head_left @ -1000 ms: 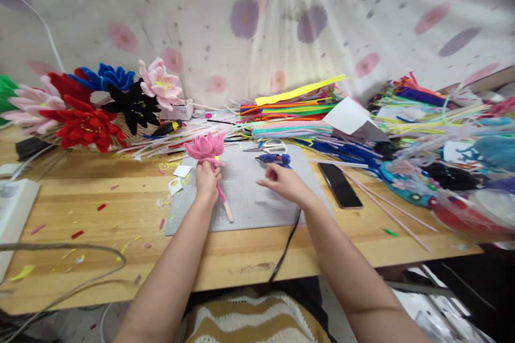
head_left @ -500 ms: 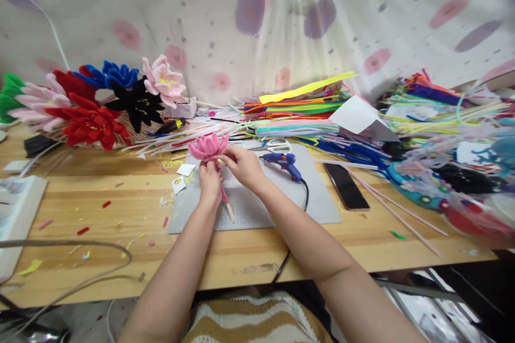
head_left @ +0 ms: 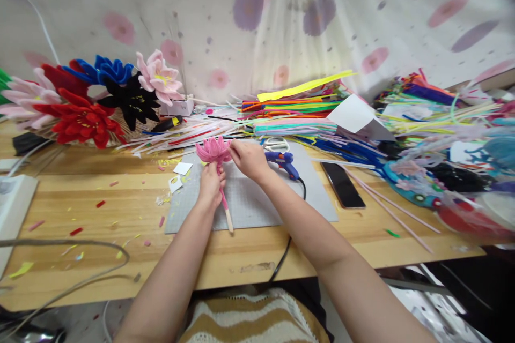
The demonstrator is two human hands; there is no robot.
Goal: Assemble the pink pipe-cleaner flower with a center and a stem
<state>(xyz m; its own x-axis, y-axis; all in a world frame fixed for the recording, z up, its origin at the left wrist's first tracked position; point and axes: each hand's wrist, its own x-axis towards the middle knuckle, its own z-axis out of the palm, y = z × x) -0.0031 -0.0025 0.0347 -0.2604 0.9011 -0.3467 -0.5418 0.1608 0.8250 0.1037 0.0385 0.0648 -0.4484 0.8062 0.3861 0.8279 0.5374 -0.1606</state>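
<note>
My left hand is wrapped round the stem of a pink pipe-cleaner flower, just under its petals. The stem is pink higher up and bare pale wood at its lower end, and it slants down over the grey cutting mat. At the flower's right side, my right hand pinches an outer petal between thumb and fingertips. Beyond my right wrist lie a blue glue gun and scissors with pale handles.
Finished flowers in several colours crowd the back left. Bundles of pipe cleaners run along the back. A phone lies right of the mat. White paper pieces and scraps dot the left side, near a power strip.
The flower has shifted slightly right and its stem stands more upright. My right hand has moved from beneath the bloom to a petal at its right edge. The view has shifted a little.
</note>
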